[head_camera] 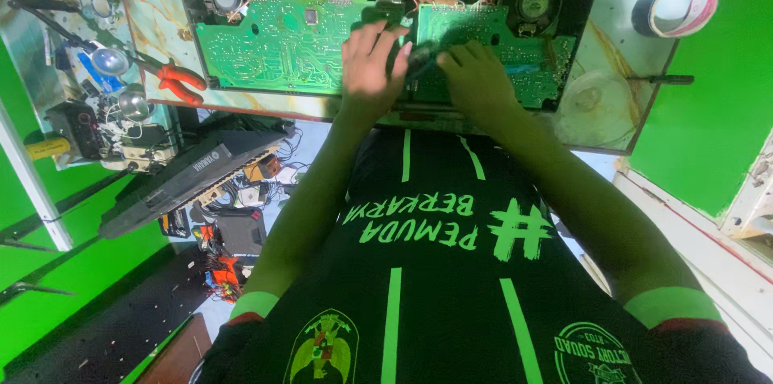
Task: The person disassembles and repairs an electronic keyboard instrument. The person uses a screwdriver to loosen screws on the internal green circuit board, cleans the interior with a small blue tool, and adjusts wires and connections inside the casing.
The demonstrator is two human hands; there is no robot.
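Black shirt cloth with green stripes (451, 287) fills the near view, and both forearms run up from it to the bench. Left hand (366, 66) lies flat on the green circuit board (274, 46), fingers spread and loosely apart, gripping nothing I can make out. Right hand (475, 82) is curled around a dark tool handle (420, 62), closed on it. That handle sits between the 2 hands, its long axis slanting from the right palm up and leftward toward the left fingertips, so the tip points at the board's middle seam. Red-handled pliers (181, 82) lie well apart, off to the left.
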